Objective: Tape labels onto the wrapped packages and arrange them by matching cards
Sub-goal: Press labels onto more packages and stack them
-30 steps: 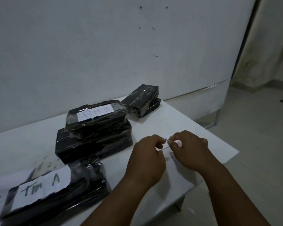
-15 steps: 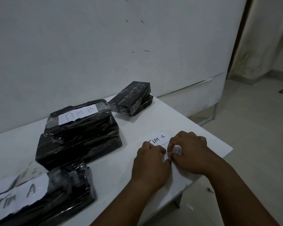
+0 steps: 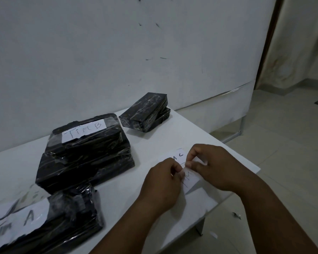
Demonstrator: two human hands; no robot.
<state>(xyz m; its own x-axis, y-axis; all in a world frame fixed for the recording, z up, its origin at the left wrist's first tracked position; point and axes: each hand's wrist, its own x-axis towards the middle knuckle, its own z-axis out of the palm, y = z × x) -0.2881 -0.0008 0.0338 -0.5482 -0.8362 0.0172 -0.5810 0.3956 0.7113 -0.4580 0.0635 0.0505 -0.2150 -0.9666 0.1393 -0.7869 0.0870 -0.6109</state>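
Observation:
Both hands meet over small white paper labels near the table's right edge. My left hand (image 3: 163,182) and my right hand (image 3: 215,167) pinch one label (image 3: 190,179) between their fingertips, with handwriting showing on it. Another label marked with a "C" (image 3: 180,154) lies flat just behind them. A black wrapped package labelled "TIM B" (image 3: 84,132) tops a larger black package (image 3: 84,165). A black package with a "TIM A" label (image 3: 50,224) lies at the front left. Unlabelled black packages (image 3: 145,112) are stacked at the back by the wall.
The white table (image 3: 154,143) stands against a white wall, and its right edge and front corner are close to my hands. More white paper (image 3: 196,198) lies under my wrists. Scraps of paper (image 3: 213,234) lie on the tiled floor below.
The view has shifted a little. My hands have lifted a second label off the table, and the "C" label is now partly covered by my fingers.

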